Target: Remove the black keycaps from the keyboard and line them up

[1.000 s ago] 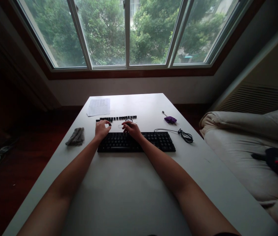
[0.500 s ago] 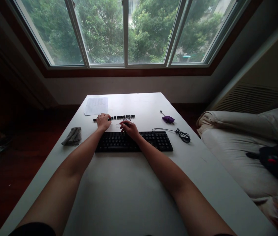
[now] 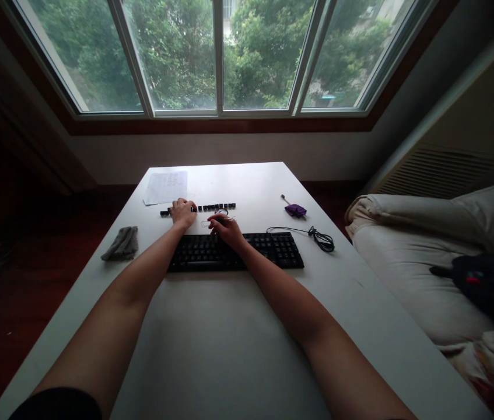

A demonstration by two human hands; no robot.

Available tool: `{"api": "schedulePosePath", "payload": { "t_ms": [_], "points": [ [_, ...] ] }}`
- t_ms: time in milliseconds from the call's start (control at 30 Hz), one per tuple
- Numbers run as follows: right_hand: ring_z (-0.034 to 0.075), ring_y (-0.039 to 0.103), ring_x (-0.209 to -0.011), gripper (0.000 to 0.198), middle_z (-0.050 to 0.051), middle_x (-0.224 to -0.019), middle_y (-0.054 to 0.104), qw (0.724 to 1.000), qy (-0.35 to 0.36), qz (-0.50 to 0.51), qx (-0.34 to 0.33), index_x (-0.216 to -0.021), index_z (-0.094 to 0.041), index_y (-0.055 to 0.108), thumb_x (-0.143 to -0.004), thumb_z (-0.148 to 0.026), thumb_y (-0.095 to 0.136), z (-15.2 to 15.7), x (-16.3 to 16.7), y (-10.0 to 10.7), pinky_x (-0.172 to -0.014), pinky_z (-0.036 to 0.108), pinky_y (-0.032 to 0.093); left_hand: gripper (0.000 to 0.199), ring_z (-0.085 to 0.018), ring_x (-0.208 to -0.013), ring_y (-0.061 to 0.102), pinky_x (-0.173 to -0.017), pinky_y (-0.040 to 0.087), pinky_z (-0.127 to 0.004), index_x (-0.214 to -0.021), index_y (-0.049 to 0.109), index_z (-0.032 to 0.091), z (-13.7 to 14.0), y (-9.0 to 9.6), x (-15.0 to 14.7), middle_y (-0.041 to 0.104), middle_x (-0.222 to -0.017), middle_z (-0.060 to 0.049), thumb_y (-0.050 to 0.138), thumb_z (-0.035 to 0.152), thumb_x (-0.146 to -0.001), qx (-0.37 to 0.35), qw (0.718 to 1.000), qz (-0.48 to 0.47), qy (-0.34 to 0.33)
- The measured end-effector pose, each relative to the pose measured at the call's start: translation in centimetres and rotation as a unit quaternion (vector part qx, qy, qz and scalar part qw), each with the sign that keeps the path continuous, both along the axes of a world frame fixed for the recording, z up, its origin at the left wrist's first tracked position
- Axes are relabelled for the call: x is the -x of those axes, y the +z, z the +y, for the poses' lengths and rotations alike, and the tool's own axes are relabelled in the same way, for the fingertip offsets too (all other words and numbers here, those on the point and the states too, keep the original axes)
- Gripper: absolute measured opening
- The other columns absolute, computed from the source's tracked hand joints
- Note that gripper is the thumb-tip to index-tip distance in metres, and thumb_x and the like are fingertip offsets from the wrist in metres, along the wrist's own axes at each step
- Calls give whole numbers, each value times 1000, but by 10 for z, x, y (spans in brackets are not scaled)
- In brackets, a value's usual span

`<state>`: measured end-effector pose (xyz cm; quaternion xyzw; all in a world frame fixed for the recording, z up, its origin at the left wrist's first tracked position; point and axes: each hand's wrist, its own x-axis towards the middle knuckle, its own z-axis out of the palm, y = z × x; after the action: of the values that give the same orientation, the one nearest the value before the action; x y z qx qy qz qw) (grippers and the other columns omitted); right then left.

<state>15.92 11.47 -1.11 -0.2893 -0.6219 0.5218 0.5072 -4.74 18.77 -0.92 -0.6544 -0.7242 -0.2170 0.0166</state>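
Observation:
A black keyboard (image 3: pixel 273 248) lies across the white table, its cable (image 3: pixel 322 239) coiled at the right. Behind it runs a row of loose black keycaps (image 3: pixel 216 206). My left hand (image 3: pixel 183 213) is over the left part of that row, fingers curled down around a dark keycap (image 3: pixel 193 209). At the keyboard's back edge, my right hand (image 3: pixel 226 227) is closed on a thin wire keycap puller (image 3: pixel 205 224), whose wire loop sticks out left of the fingers. The fingers hide part of the puller and the keys beneath.
A grey cloth (image 3: pixel 121 244) lies at the left table edge. Printed paper (image 3: pixel 165 187) is at the back left. On the right are a purple cloth-like item (image 3: pixel 295 210) and a small brush-like stick (image 3: pixel 283 197). A sofa (image 3: pixel 399 262) stands beyond the table's right side.
The whole view has shifted slightly, with the table contents a little further left. Both hands stay at nearly the same places over the keycaps and keyboard.

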Motion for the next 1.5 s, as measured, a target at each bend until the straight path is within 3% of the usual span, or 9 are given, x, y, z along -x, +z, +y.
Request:
{"api": "schedulePosePath", "payload": {
  "t_ms": [533, 1100, 1300, 1500],
  "points": [
    [13, 65, -60, 33, 2, -76, 68, 1000, -6, -16, 7, -99, -18, 69, -84, -47, 64, 0, 0, 0, -58, 24, 52, 21, -36, -119, 39, -100, 33, -52, -99, 71, 28, -1, -9, 4, 52, -122, -12, 63, 29, -79, 4, 1000, -19, 0],
    [12, 65, -59, 31, 2, -76, 68, 1000, -5, -13, 5, -99, -18, 69, -84, -45, 64, 2, 0, -2, -57, 24, 53, 23, -35, -119, 41, -98, 36, -49, -102, 69, 29, -10, 0, 0, 53, -122, -10, 63, 30, -80, 0, 1000, -24, -6],
    [13, 66, -59, 26, -1, -78, 65, 1000, -29, -3, -5, -102, -21, 61, -83, -37, 65, 4, 1, -5, -56, 24, 52, 20, -33, -115, 46, -98, 38, -47, -100, 70, 27, -20, 3, -1, 55, -119, -11, 60, 30, -84, -17, 999, -30, -19],
    [14, 67, -66, 19, 0, -81, 63, 997, -61, -29, -30, -94, -21, 61, -81, -33, 64, 6, 0, -6, -56, 23, 52, 20, -30, -106, 53, -95, 43, -44, -97, 72, 25, -49, 5, -3, 62, -110, -9, 58, 34, -85, 3, 991, -52, -119]
  ]
}}
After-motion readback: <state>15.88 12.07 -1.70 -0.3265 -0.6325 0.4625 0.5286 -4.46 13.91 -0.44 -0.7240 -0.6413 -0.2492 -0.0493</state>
